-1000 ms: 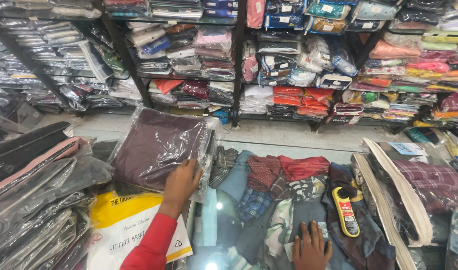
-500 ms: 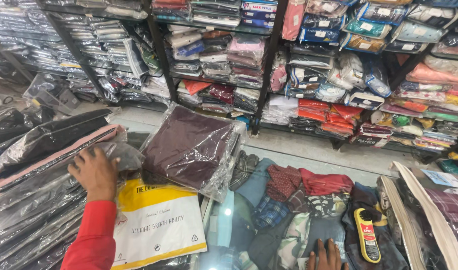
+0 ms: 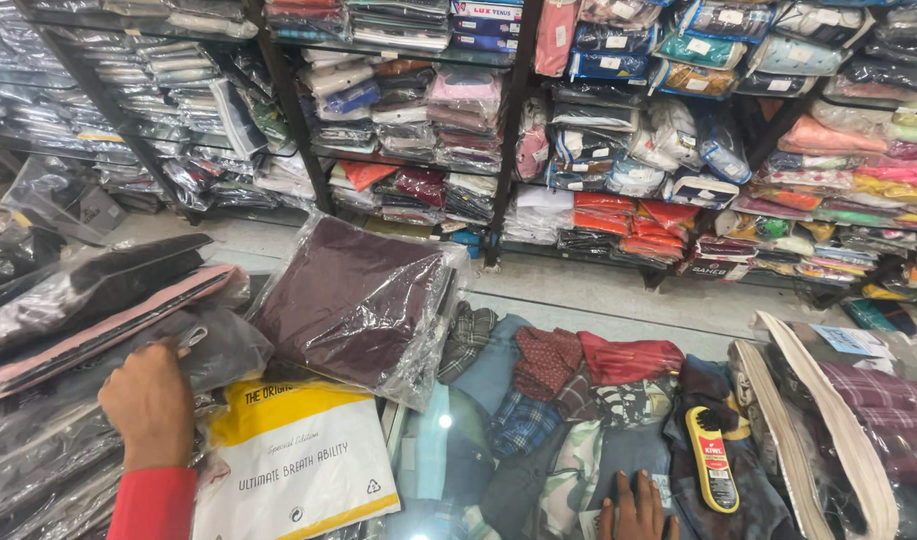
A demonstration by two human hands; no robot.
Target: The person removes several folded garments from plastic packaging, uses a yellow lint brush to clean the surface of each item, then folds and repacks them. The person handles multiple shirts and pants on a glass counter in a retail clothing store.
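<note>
My left hand [image 3: 149,405], in a red sleeve, lies palm down on a pile of clear-bagged dark garments [image 3: 89,320] at the left of the counter. It seems to grip the edge of one bag, though the fingers are partly hidden. My right hand [image 3: 639,510] rests flat with fingers apart on the glass counter top [image 3: 434,450], over folded clothes shown beneath. A maroon garment in a clear plastic bag [image 3: 354,300] lies tilted between the pile and the glass. A yellow and white flat packet [image 3: 294,460] lies just right of my left hand.
A black and yellow shoe brush [image 3: 712,460] lies right of my right hand. A bagged checked shirt with white trim [image 3: 839,420] sits at the right edge. Dark metal shelves [image 3: 504,130] packed with bagged clothes stand behind a strip of pale floor [image 3: 599,285].
My left hand has left the maroon bag and moved left onto the pile of bagged garments. The view has swung left, and my right hand has stayed on the glass.
</note>
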